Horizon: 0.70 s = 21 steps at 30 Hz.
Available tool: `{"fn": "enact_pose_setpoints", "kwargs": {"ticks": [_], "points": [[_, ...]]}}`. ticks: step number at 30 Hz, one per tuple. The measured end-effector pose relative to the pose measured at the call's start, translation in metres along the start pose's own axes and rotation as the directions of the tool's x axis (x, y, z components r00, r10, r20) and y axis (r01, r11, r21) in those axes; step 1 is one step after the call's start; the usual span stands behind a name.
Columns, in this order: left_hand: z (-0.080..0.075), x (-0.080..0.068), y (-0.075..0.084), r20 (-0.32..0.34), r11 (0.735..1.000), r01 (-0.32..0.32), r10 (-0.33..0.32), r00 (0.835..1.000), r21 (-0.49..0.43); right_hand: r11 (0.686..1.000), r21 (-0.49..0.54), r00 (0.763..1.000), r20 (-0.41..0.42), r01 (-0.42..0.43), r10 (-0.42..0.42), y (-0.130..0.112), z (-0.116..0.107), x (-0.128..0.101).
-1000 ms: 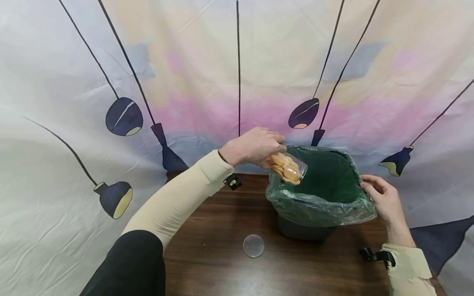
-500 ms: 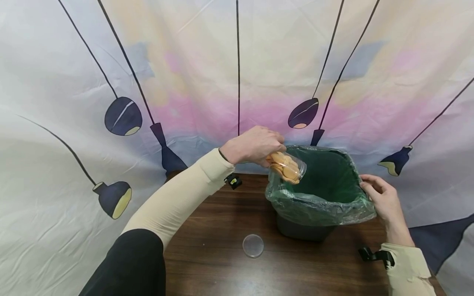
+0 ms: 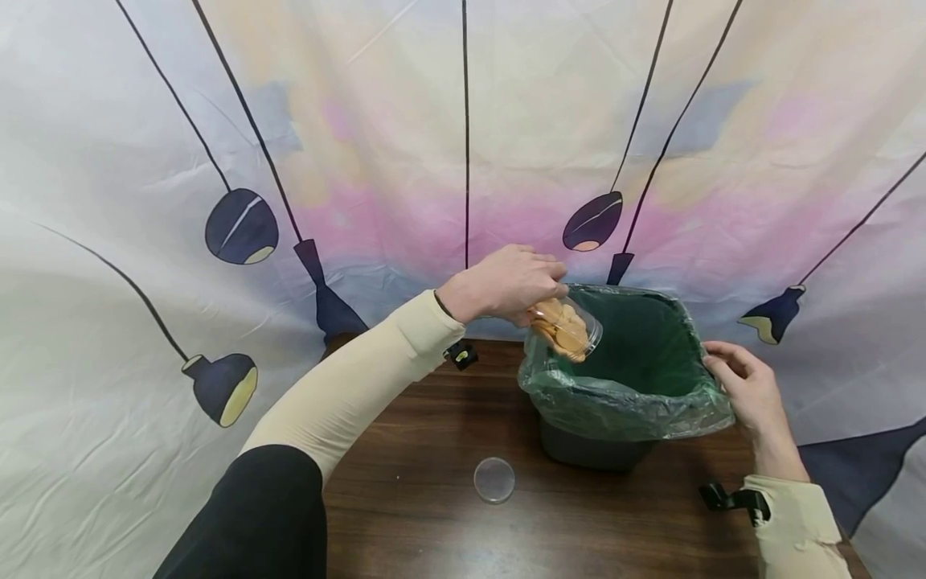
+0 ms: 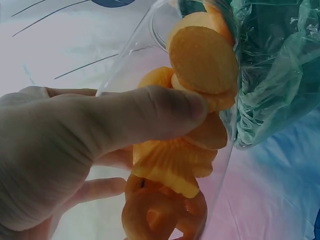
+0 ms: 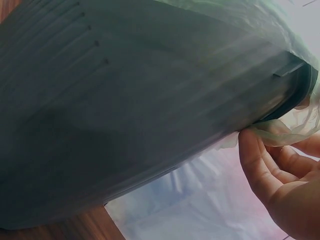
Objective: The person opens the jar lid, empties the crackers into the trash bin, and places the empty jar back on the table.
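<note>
Left hand grips clear jar of orange crackers, fingers curled round its base. Jar tilted, long axis slanting down and right, open mouth over near-left corner of bin, above green liner. Right hand at bin's far right rim, fingertips pinching liner edge. Lid flat on table, well apart.

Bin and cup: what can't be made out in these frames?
- Bottom of the bin: head view, hidden by its green liner and walls.
- Cup base: head view, covered by the left hand.
- Right hand on the liner: right wrist view, fingertips hidden behind the liner's edge.
- Lid: too small for detail.
</note>
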<state>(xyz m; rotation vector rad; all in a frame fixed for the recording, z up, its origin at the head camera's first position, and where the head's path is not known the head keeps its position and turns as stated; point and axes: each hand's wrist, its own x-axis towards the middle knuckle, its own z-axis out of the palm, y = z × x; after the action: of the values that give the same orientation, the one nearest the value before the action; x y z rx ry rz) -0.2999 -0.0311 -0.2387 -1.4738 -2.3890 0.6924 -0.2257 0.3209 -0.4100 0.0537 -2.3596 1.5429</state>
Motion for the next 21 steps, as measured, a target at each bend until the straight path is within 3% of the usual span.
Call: {"fn": "enact_pose_setpoints", "kwargs": {"ticks": [8,21], "points": [[0.002,0.000,0.001,-0.010,1.000,-0.001,0.001,1.000,0.002,1.000,0.001,1.000,0.003,-0.003,0.003,0.000,-0.001,-0.001],[0.021,-0.005,-0.006,0.009,0.985,0.066,-0.065,0.998,-0.159,1.000,-0.023,1.000,0.000,-0.003,0.003,0.002,-0.003,-0.003]]}}
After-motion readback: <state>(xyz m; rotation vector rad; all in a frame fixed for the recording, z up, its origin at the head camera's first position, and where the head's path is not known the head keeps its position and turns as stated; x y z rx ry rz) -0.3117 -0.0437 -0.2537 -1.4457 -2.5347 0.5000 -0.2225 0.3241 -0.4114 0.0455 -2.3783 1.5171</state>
